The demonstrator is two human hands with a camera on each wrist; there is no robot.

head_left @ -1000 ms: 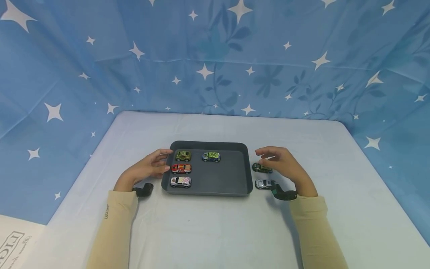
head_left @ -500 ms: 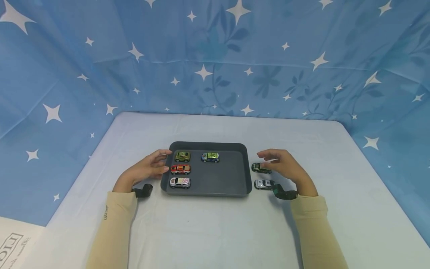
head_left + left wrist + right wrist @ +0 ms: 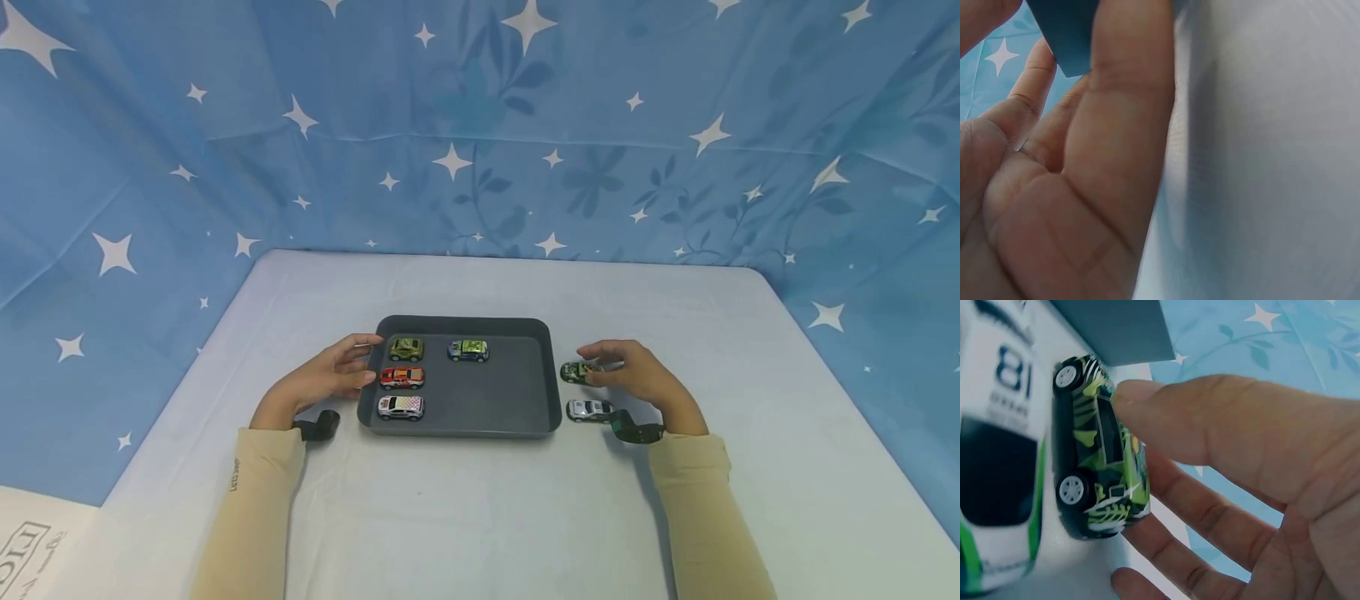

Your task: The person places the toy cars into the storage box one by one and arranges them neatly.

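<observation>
My right hand is low over a green-and-black camouflage toy car on the cloth right of the tray. Its thumb lies on the car's near side while the fingers reach round behind, pinching it. Close by sits a silver toy car. My left hand rests at the left rim of the grey tray, fingers loosely spread. Inside the tray, a green car, a red car and a white car form a left-hand column. A blue-and-yellow car stands at the back middle.
White cloth covers the table. A blue star-patterned curtain hangs behind it. Printed white material lies at the front left corner. Black wrist-worn cameras hang under the wrists.
My right hand has come down onto the camouflage car, its thumb and fingers closing about it. The left hand stays at the tray's rim. The view shifts slightly.
</observation>
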